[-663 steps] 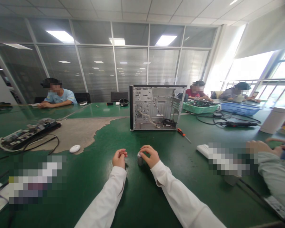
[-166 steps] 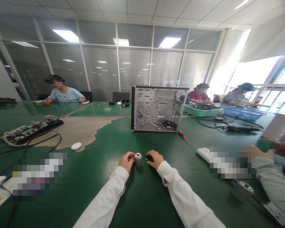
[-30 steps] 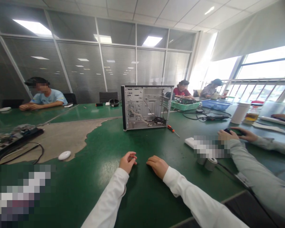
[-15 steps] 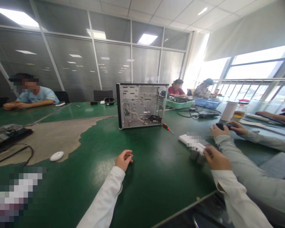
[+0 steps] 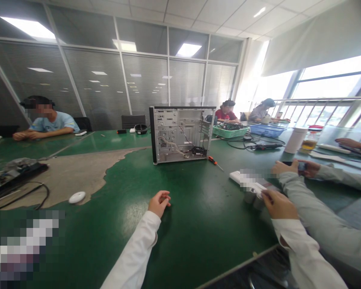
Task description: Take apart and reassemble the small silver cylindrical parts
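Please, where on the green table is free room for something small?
Bare green table lies between the left hand and the right hand, up to the computer case. Crowded around the right hand: grey cylinders, white strip, co-worker's sleeve.

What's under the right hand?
A grey cylinder shows below the fingertips of the right hand. The hand covers part of the cylinder's top; anything farther beneath is hidden.

Two short grey cylinders (image 5: 249, 197) upright, side by side on green desk (image 5: 198, 233), right hand's (image 5: 280, 205) fingers (image 5: 266, 196) at nearer one's top, grip unclear.
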A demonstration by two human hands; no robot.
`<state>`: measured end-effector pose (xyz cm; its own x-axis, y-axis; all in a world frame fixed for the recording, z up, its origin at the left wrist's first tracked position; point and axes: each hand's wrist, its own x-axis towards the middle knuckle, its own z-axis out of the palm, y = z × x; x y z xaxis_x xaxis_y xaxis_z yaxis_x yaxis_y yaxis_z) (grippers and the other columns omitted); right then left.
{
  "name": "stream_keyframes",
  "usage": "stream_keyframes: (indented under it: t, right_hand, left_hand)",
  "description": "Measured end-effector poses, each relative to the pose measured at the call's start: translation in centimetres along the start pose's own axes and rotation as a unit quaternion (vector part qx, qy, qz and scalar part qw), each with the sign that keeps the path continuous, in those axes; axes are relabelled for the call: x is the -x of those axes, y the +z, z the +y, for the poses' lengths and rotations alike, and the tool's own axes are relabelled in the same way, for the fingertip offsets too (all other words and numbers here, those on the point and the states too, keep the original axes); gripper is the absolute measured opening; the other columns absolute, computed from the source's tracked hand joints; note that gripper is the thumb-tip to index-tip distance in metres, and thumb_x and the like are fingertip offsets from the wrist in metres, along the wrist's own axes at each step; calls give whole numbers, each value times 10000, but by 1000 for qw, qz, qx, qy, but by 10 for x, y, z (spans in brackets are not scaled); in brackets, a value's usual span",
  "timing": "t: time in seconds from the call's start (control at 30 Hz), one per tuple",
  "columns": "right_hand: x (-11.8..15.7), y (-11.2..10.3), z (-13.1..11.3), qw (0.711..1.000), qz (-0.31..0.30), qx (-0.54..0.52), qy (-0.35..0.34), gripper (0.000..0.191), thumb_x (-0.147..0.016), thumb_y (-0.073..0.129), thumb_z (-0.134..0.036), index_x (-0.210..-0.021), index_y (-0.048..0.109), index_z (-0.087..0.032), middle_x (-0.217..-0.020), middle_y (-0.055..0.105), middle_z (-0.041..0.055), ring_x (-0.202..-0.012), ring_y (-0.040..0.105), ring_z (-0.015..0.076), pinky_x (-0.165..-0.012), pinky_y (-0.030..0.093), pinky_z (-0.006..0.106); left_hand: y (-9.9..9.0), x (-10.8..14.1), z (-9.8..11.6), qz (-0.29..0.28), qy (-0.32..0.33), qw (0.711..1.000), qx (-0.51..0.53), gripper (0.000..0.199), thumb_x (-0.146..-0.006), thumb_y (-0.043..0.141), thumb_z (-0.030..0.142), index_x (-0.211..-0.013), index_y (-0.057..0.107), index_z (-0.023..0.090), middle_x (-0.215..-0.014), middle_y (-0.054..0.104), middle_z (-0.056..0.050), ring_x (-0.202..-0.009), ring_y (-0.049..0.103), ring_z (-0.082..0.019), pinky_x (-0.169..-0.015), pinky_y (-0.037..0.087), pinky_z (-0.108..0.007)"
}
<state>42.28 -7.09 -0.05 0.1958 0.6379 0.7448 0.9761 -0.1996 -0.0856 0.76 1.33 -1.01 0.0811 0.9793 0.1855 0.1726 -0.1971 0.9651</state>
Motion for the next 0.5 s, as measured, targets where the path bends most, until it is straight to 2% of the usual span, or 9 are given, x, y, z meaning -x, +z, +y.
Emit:
stream_keyframes:
  t: [0.1,0.2,0.33,0.4,0.5]
  right_hand:
    - [1,-1,0,1000,-1,-8,-5,198,-734,387,-313,-702,551,-208,-737,585,97,-664,512,197,-562,367,290]
    - [5,-1,0,1000,3,-23,-1,219,-726,394,-349,-712,559,-205,-757,583,75,-672,515,193,-582,385,287]
    - [3,0,0,1000,4,-1,-13,321,-706,405,-410,-847,574,-177,-868,563,74,-769,509,201,-660,395,303]
    - [-4,3,-2,998,-38,23,-43,411,-693,415,-433,-994,529,-176,-943,544,95,-821,504,220,-671,390,327]
    - [-23,10,-5,976,-184,35,-107,457,-653,471,-418,-1076,473,-244,-945,561,74,-830,522,234,-676,376,365]
  left_hand:
    - [-1,0,0,-11,-1,1000,5,227,-612,491,162,-836,522,146,-673,581,1,-474,563,-90,-470,441,-206]
    - [-1,0,0,-8,0,1000,11,229,-609,493,160,-835,522,140,-665,578,0,-466,560,-88,-468,439,-207]
    - [-1,-1,-1,-9,3,1000,12,230,-606,492,153,-833,523,137,-659,577,-1,-466,559,-90,-467,437,-207]
    - [-1,-1,-1,-7,1,1000,13,229,-605,491,150,-831,524,138,-655,576,1,-463,556,-86,-467,437,-204]
    - [0,0,0,1,-5,1000,13,228,-602,491,144,-827,526,141,-655,575,6,-461,553,-82,-463,436,-199]
